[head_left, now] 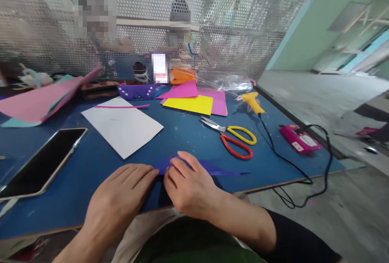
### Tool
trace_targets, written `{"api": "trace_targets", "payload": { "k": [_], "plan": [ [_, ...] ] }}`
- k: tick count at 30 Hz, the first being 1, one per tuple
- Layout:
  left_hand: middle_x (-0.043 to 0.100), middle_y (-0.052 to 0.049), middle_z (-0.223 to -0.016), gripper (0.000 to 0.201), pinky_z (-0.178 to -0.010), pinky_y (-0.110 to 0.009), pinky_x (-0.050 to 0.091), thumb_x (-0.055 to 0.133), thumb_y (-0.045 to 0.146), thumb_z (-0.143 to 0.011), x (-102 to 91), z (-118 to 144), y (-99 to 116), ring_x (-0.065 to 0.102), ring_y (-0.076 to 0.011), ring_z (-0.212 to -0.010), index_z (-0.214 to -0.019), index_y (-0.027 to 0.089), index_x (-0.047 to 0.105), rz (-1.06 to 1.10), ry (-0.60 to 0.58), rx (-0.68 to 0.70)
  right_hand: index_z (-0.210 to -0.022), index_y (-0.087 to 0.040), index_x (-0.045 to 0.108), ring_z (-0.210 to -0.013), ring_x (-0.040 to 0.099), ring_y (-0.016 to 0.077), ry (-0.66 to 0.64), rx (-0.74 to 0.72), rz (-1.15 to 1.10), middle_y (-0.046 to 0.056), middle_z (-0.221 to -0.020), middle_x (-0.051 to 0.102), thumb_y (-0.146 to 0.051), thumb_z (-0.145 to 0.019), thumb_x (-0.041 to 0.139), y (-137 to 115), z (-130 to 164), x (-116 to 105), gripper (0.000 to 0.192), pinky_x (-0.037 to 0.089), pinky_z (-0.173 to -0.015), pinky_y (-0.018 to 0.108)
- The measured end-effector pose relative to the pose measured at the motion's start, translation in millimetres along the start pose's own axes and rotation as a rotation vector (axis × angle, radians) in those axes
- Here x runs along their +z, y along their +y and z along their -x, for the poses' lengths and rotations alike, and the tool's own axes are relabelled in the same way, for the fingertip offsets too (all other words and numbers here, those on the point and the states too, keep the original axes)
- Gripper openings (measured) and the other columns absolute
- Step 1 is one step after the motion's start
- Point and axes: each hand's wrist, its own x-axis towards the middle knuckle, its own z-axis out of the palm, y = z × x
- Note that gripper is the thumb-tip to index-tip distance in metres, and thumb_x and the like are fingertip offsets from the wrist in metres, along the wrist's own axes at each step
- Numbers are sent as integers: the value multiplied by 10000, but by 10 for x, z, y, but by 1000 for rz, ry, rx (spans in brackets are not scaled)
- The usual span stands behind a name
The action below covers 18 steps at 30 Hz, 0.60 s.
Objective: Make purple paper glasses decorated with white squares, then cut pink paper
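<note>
A long purple paper strip [219, 169] lies on the blue table [182, 137] near its front edge. My right hand [190, 186] rests on the strip, its fingers curled and pinching the paper at its left end. My left hand [120, 200] lies flat beside it, fingertips touching the same end of the strip. The part of the strip under my hands is hidden.
A white sheet [123, 125], a phone [42, 161], scissors with red and yellow handles [234, 137], a yellow glue gun [253, 101] with black cord, a pink box [299, 138], yellow and pink papers [194, 101]. Two people sit behind a perforated screen [212, 20].
</note>
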Motion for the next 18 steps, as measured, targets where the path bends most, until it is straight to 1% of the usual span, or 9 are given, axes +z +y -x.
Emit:
{"api": "trace_targets", "payload": {
  "k": [1,3,6,8,11,13,16,18],
  "plan": [
    [763,-99,-981,446,-728,-464,584,419,89,-829,0,-7,-17,705,-298,-864,-1091,269,732,-32,1,30,-871,-134,699,-845,606,227,-15,12,-3,66,-814,687,-118,-898,425,3,0,-8,275,381,-1051,419],
    [760,-114,-948,451,-708,-455,592,411,71,-811,-32,-32,-20,703,-300,-834,-1073,247,733,-117,14,79,-991,-104,699,-923,604,239,-48,68,-13,78,-884,696,-126,-917,422,4,32,-52,288,366,-1067,424],
    [746,-146,-874,394,-686,-450,590,397,53,-817,-123,-59,19,690,-297,-770,-998,168,727,-244,48,161,-1213,-75,630,-1086,571,249,-94,205,-57,99,-1101,695,-140,-944,429,18,189,-163,342,326,-1100,427],
    [737,-157,-836,367,-659,-451,583,383,53,-831,-181,-57,51,681,-299,-744,-958,142,715,-298,70,194,-1231,-106,629,-1122,564,238,-98,294,-84,83,-1166,693,-148,-948,468,47,352,-246,329,310,-1110,426],
    [732,-156,-824,352,-647,-452,578,370,58,-848,-232,-31,100,675,-295,-729,-935,128,704,-327,52,227,-1174,-151,670,-1084,599,216,-105,425,-85,58,-1135,717,-221,-950,544,92,600,-355,266,335,-1081,420],
    [729,-158,-825,360,-655,-449,578,360,28,-842,-237,-5,133,677,-289,-729,-919,109,702,-326,15,220,-1203,-144,661,-1070,616,208,-117,455,-76,67,-1141,720,-237,-955,549,103,724,-410,287,357,-1059,413],
    [720,-174,-834,371,-656,-453,575,350,-8,-831,-220,58,170,681,-292,-731,-915,75,702,-301,-44,181,-1259,-134,633,-1102,615,203,-109,426,-67,79,-1198,707,-220,-953,554,89,845,-457,327,362,-1057,401],
    [718,-184,-869,368,-678,-472,573,360,-6,-837,-212,125,182,683,-305,-760,-951,66,703,-275,-88,155,-1262,-152,635,-1143,600,206,-100,407,-73,68,-1232,698,-251,-951,567,76,899,-466,333,337,-1087,401]
  ]
}}
